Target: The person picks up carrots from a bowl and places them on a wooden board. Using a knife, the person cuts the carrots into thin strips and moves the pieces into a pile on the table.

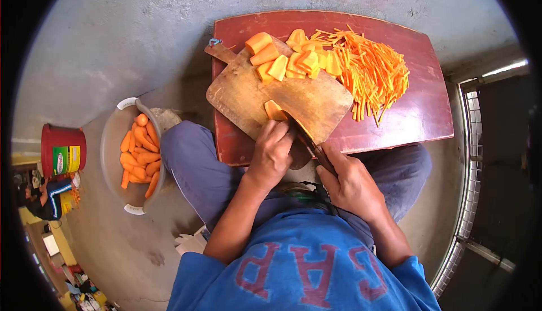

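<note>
My left hand (pixel 273 148) is closed, its fingertips pressing a carrot piece (pixel 274 110) onto the wooden cutting board (pixel 234 92). In my right hand (pixel 354 182) is the handle of a knife (pixel 305 137). Its dark blade lies right beside my left fingertips at the board's near edge, and a thin orange strip shows along it. Thick carrot chunks and slices (pixel 303 62) sit on the far part of the board. To their right, a heap of carrot sticks (pixel 375 74) spreads over the red table (pixel 423 110) and touches the board's edge.
Left of my knee, a grey tub (pixel 108 158) on the floor holds several peeled carrots (pixel 141 147). Farther left are a red bucket (pixel 64 150) and another person (pixel 51 198). A wall rises behind the table; a dark door with a metal grille (pixel 471 158) stands at right.
</note>
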### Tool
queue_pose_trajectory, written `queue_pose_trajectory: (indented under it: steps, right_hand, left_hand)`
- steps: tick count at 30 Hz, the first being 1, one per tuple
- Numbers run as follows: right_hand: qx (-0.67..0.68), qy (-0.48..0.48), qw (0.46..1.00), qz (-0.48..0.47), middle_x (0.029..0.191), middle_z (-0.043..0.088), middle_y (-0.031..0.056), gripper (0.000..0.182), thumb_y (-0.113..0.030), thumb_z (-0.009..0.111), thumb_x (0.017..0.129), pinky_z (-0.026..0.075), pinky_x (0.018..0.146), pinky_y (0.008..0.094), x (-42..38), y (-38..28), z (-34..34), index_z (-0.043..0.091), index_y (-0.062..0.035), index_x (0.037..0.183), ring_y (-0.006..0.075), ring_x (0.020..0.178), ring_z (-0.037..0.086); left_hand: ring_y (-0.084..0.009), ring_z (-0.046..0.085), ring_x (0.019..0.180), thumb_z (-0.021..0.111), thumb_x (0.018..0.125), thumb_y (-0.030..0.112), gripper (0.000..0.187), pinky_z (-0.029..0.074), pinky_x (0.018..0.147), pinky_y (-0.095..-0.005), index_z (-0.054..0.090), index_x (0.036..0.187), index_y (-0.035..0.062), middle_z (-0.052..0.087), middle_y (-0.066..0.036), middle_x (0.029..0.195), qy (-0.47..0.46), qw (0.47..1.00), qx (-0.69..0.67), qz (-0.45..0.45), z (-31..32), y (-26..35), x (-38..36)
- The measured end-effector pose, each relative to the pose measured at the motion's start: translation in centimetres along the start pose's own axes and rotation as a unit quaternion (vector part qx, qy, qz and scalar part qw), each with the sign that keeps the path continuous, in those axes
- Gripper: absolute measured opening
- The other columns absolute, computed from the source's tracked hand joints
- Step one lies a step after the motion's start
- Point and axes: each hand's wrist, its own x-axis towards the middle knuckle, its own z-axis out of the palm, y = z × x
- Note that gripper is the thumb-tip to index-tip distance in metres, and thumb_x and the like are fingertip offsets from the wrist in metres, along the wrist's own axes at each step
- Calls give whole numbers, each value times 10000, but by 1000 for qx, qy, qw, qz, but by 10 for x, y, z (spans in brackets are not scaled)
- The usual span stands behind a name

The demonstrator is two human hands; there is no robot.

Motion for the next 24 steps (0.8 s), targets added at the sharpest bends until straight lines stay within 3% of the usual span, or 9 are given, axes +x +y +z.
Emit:
queue_pose_trajectory:
  steps: [5,9,12,15,24]
  right_hand:
    - [-16,-6,1000,5,969,737,382,405,-79,709,1042,582,783,630,0,2,3,591,61,1403,596,947,735]
    - [-28,36,997,-62,911,719,375,294,-94,712,1049,574,769,632,7,13,16,599,49,1281,592,912,732]
    - [0,17,999,-33,904,711,363,280,-100,718,1050,564,766,631,6,11,6,609,41,1267,598,911,720]
    - [40,44,998,-9,942,711,361,268,-100,721,1051,559,779,627,-6,-1,-4,614,31,1257,602,942,711]
    - [-4,7,1000,20,1018,732,367,339,-96,712,1053,558,806,638,-23,2,-4,604,28,1349,610,996,701]
  left_hand:
    - [-439,637,1088,672,738,-93,352,582,989,-529,766,1076,-65,683,-197,1155,3,1000,-4,1,0,3,1]
    - [-440,642,1072,692,743,-82,354,579,980,-532,772,1088,-62,694,-191,1143,1,1000,2,9,-5,11,2]
    - [-434,649,1069,701,753,-84,360,577,975,-530,777,1103,-60,704,-188,1149,4,1000,25,18,1,-1,-2]
    - [-426,654,1068,694,767,-96,361,577,967,-523,778,1116,-62,712,-189,1158,28,999,15,10,6,0,-6]
    - [-415,656,1058,647,823,-130,360,576,977,-510,768,1157,-75,714,-187,1181,37,999,-3,15,3,0,-2]
